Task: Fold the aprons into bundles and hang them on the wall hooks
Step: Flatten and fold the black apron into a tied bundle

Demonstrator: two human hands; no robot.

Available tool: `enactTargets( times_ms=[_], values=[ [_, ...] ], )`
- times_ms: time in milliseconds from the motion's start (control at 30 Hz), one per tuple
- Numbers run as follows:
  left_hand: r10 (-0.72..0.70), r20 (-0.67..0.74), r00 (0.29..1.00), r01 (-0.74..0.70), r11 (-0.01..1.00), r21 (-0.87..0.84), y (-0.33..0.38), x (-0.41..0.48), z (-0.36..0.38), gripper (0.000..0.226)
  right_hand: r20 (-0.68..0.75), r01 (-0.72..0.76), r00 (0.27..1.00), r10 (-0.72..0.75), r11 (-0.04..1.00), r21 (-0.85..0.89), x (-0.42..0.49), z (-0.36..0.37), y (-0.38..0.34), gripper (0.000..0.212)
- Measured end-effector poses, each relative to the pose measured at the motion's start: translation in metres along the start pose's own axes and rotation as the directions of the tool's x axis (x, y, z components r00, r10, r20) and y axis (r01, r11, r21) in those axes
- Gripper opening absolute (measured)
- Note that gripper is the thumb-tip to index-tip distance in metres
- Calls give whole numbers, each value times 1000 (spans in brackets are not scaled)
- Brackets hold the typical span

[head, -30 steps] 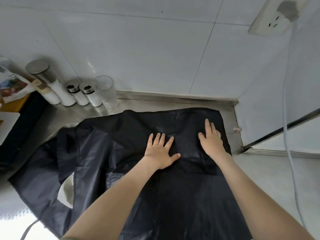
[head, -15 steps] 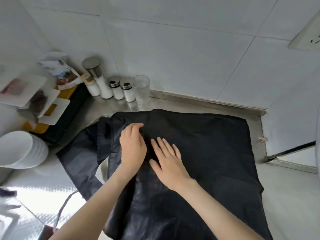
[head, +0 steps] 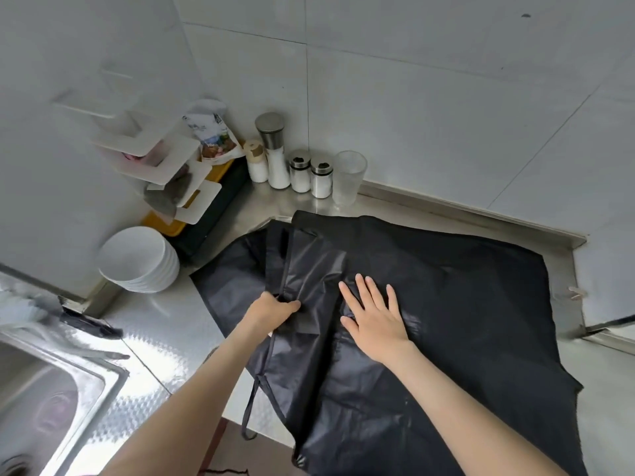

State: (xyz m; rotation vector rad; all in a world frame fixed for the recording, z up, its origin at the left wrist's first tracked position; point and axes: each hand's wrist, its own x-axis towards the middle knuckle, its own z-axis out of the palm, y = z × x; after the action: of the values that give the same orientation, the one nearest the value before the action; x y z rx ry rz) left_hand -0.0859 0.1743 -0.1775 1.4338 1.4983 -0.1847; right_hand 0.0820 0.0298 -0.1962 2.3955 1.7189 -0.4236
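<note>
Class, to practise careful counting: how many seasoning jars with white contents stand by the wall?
4, in a row at the counter's back: tan-lidded jar leftmost, tall steel-capped jar, then left short shaker and right short shaker. The bag may hide others.

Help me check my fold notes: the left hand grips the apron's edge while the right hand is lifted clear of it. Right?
Not quite. The head view shows the right hand lying flat on the apron, fingers straight, not lifted. The left hand does grip its edge.
</note>
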Motion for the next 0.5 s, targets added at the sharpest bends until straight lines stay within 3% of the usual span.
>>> enactTargets(
  times_ms=[100,267,333,433,500],
  values=[
    [4,27,1000,-3,999,-44,0,-3,0,50,-97,-62,993,60,998,-15,-4,-3,-10,68],
    [27,75,997,-11,978,-208,0,-3,-9,25,-226,-33,973,48,997,68,-9,-9,-20,72],
    [40,70,997,-24,975,-221,1,-4,-19,18,-146,-33,988,48,994,101,-8,-11,-19,67],
    [55,28,998,-48,977,-210,7,-8,-33,29,21,-44,999,41,988,146,-4,-17,-14,64],
    [104,24,994,-98,979,-179,14,-14,-37,24,102,-52,994,30,972,228,-1,-22,-12,65]
  ],
)
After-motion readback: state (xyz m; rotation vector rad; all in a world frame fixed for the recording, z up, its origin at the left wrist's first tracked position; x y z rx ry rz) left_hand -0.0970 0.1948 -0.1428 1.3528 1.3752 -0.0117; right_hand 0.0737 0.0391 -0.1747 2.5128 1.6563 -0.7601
